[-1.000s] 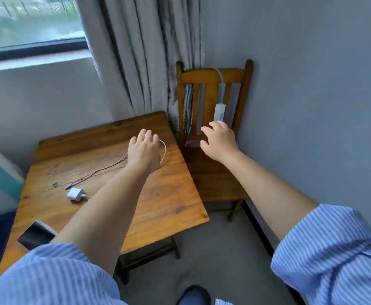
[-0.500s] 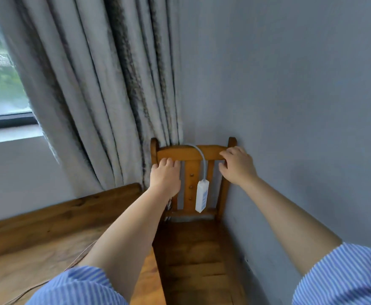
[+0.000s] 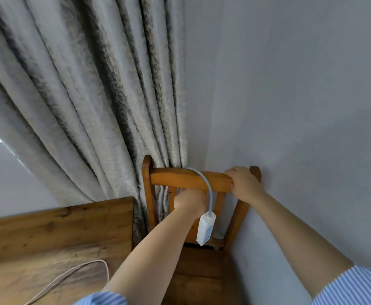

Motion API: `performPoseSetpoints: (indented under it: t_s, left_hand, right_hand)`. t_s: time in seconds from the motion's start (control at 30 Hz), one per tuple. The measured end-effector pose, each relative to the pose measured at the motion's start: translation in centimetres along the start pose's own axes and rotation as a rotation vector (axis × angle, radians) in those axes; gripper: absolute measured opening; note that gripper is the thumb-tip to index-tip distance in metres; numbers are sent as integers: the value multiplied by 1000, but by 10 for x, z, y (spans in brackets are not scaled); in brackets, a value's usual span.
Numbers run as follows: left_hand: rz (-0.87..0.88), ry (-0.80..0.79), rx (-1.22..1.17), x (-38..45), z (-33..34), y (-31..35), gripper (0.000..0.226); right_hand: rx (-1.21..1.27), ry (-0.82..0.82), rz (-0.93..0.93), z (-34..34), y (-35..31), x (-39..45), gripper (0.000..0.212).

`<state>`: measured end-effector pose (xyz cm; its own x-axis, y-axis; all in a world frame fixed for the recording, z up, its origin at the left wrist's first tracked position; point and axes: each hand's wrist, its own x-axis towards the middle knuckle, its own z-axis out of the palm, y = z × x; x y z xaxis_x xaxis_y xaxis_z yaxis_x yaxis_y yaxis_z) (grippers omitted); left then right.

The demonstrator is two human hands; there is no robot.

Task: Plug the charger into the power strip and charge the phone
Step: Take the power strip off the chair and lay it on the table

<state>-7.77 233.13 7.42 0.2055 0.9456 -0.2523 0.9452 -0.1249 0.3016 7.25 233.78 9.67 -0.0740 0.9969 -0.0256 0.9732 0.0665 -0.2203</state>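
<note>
Power strip (image 3: 205,229) hangs by its pale cord (image 3: 204,179) looped over the chair's top rail (image 3: 180,180), just to the right of our left hand (image 3: 189,202), touching its wrist. That hand reaches between the slats under the rail; whether it is curled or spread we cannot tell. Our right hand (image 3: 243,183) grips the rail, up and right of the strip. A thin cable (image 3: 76,271) lies on the table (image 3: 48,234), down-left of the left hand.

Blue-white striped sleeves (image 3: 353,287) pushed above elbows; forearms bare, no watch or rings visible.
</note>
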Motion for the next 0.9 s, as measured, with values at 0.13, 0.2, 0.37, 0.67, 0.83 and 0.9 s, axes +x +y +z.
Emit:
performPoseSetpoints:
  t_s: [0.13, 0.2, 0.37, 0.67, 0.83, 0.9]
  left_hand:
    - [-93, -41, -229, 34, 25, 11, 26]
    - [-120, -21, -339, 45, 38, 12, 27]
    - [-98, 70, -588, 61, 51, 6, 39]
    - [-116, 244, -759, 35, 12, -27, 34]
    - [-153, 370, -771, 22, -21, -50, 35]
    - [-162, 428, -752, 26, -40, -56, 35]
  right_hand:
    - [84, -45, -75, 17, 18, 27, 41]
    - [156, -7, -80, 27, 23, 32, 39]
    - [208, 116, -95, 41, 31, 40, 34]
    - [81, 116, -34, 32, 18, 47, 16]
    - [-14, 145, -75, 45, -5, 46, 15]
    - [2, 166, -107, 47, -14, 49, 16]
